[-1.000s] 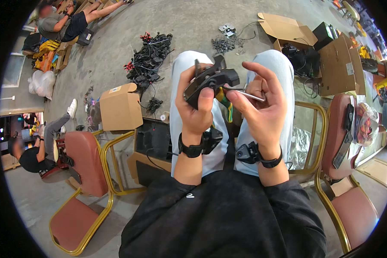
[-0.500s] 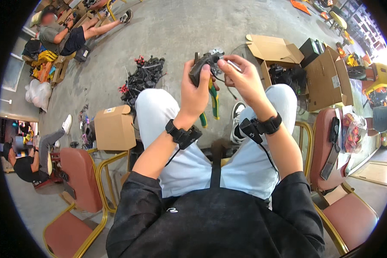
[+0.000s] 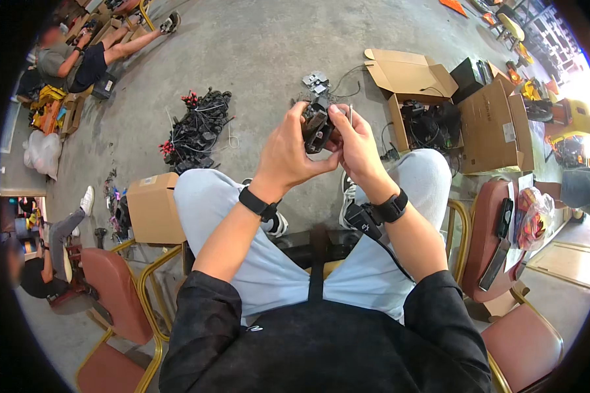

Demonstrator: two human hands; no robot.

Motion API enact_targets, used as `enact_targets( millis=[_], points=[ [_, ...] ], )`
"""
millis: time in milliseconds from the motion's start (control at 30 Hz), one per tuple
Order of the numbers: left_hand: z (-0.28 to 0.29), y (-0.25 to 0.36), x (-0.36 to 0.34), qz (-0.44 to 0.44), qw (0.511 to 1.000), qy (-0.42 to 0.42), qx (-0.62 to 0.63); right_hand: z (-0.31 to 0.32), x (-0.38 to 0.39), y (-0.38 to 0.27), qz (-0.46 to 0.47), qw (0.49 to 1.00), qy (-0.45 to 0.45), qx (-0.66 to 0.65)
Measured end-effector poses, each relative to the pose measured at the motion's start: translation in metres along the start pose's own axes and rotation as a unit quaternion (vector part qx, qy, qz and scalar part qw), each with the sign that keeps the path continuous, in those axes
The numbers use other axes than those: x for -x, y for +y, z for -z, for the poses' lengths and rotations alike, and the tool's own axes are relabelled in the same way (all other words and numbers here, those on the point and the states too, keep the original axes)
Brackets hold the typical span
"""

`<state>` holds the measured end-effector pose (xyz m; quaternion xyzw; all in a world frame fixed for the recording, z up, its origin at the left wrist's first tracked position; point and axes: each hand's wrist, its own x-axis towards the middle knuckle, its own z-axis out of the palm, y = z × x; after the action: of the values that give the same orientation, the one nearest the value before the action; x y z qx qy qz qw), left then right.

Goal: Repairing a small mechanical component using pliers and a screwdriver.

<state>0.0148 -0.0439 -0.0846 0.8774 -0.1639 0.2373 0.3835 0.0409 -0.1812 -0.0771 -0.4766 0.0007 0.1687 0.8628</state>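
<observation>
Above my lap, my left hand (image 3: 285,147) is closed around a black plastic part (image 3: 318,131), fingers on its upper left and thumb below it. My right hand (image 3: 357,147) grips the part's right side, with a thin silver tool (image 3: 351,114) upright by its thumb and index finger; the tool's lower end is hidden. Black strapped devices sit on both wrists. The green and yellow pliers seen earlier are hidden or out of view.
A heap of black cables (image 3: 203,124) lies on the concrete floor (image 3: 255,52). Open cardboard boxes (image 3: 485,128), a closed box (image 3: 152,209) and chairs (image 3: 115,295) surround me. Two other people sit at the left (image 3: 82,72), (image 3: 56,265).
Both hands have lowered slightly since half a second ago. The black part is turned more upright, my left thumb has moved below it, and the pliers have gone from sight.
</observation>
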Motion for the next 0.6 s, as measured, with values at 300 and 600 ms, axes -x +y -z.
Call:
enact_targets(
  millis=[300,600],
  points=[
    [0.017,0.006,0.0,0.053,0.994,-0.083,-0.053,0.002,0.005,-0.006,-0.057,0.997,-0.026,-0.036],
    [0.029,0.001,0.013,0.062,0.978,-0.158,-0.121,-0.005,0.008,0.004,-0.062,0.997,-0.04,-0.005]
  ],
)
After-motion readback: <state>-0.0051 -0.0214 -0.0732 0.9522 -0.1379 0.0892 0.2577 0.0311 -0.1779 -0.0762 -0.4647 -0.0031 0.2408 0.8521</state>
